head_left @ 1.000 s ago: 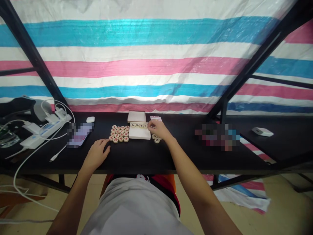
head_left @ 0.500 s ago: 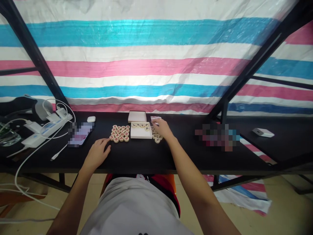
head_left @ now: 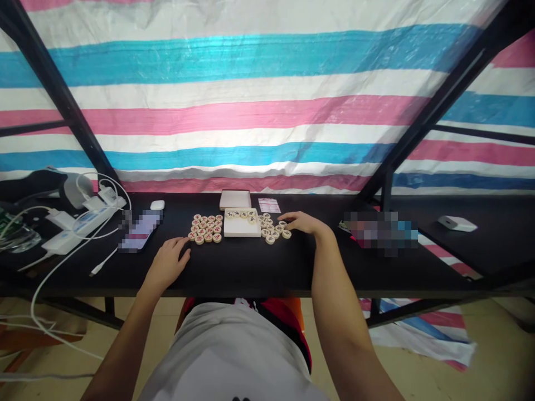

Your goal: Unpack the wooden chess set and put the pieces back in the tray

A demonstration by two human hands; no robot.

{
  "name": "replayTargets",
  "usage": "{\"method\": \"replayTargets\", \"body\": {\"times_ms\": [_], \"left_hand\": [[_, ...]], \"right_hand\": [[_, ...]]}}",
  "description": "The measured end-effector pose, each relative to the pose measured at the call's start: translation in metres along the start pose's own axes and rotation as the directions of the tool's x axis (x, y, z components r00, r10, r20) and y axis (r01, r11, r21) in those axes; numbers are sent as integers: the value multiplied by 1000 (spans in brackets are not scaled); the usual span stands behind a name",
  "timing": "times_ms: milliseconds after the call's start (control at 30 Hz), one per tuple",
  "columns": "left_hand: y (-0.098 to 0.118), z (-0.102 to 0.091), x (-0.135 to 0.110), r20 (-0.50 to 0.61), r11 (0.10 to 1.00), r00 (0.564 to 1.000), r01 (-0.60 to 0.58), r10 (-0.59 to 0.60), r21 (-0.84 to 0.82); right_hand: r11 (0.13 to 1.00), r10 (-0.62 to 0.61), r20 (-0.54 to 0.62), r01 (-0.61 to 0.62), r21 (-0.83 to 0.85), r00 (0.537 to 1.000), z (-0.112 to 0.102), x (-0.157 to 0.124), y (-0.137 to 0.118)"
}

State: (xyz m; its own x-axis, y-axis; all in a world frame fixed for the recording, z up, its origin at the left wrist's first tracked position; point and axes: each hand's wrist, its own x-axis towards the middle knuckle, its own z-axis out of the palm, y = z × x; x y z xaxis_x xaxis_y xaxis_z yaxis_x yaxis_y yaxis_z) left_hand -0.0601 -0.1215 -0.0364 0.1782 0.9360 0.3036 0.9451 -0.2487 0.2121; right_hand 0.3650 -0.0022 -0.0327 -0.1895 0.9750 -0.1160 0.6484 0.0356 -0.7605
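Observation:
A low white box (head_left: 241,228) sits mid-table with a row of round wooden game pieces along its far edge. A cluster of red-marked pieces (head_left: 205,228) lies to its left and a cluster of dark-marked pieces (head_left: 271,228) to its right. My left hand (head_left: 168,262) rests on the black table (head_left: 251,267) just before the red-marked cluster, fingers loosely spread, holding nothing. My right hand (head_left: 301,221) lies flat at the right edge of the dark-marked cluster, fingertips touching the outermost pieces.
A second white box (head_left: 235,199) and a small printed card (head_left: 269,205) lie behind. A phone (head_left: 137,230), a white earbud case (head_left: 157,205), a power strip (head_left: 79,223) with cables fill the left. A white device (head_left: 457,223) sits far right. Black frame posts rise at both sides.
My right hand has left the far edge of the white box and moved right, past the dark-marked pieces to their right edge. More of those pieces now show. My left hand has stayed put.

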Motion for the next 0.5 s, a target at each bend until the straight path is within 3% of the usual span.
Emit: {"method": "replayTargets", "body": {"times_ms": [67, 167, 233, 300, 400, 500], "left_hand": [[0, 0, 0, 2, 1000, 1000, 0, 0, 2], [0, -1, 1, 10, 1000, 1000, -5, 5, 4], [1, -1, 1, 10, 1000, 1000, -9, 9, 5], [2, -1, 0, 7, 1000, 1000, -9, 9, 2], [2, -1, 0, 4, 1000, 1000, -4, 4, -5], [2, -1, 0, -1, 1000, 1000, -9, 9, -5]], "right_hand": [[995, 36, -31, -38, -88, 999, 1, 0, -3], [972, 34, -170, -72, -222, 985, 5, 1, -12], [959, -53, -305, -36, -280, 951, 13, 1, -24], [951, -207, -403, 86, -298, 891, 27, 2, -40], [899, -394, -287, 301, -318, 873, 56, 5, -67], [823, -449, -146, 344, -452, 881, 80, 7, -83]]}}
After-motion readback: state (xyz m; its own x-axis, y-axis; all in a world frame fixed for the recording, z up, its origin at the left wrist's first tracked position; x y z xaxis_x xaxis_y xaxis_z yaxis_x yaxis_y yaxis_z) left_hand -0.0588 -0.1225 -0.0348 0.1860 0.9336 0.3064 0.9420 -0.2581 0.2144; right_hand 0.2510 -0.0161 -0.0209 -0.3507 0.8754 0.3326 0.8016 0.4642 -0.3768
